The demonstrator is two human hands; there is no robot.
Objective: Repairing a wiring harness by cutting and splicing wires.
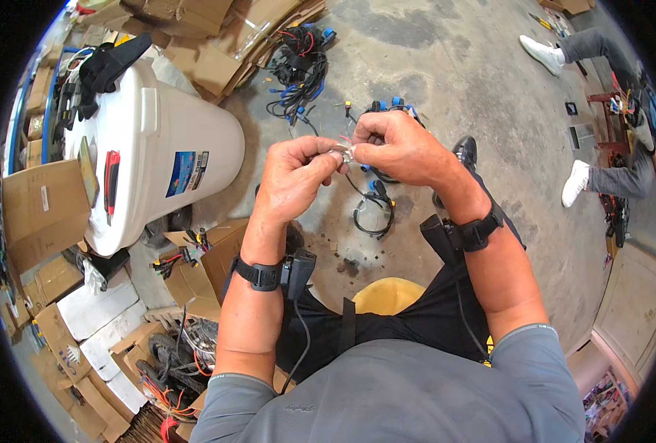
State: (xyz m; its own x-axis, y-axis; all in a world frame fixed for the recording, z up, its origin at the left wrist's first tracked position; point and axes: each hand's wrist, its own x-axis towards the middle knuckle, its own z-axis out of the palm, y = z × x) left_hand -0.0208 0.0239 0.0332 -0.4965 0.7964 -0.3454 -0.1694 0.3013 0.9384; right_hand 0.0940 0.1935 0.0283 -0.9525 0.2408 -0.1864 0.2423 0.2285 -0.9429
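Note:
My left hand [298,173] and my right hand [398,148] meet in front of me, both with fingers pinched. Between their fingertips are thin stripped wires [346,153], pale with a bit of red. These look like the end of a black cable; the exact join is too small to make out. Below the hands, a black cable with a blue connector [376,186] lies coiled on the floor. More cables with blue connectors [396,102] lie just beyond my right hand, which partly hides them.
A large white plastic bucket [195,133] stands at the left, a black cap [114,70] on top. A tangle of black cables [298,74] lies on the concrete floor ahead, beside cardboard [202,66]. Another person's white shoes [575,183] are at the right. Open boxes [221,269] sit lower left.

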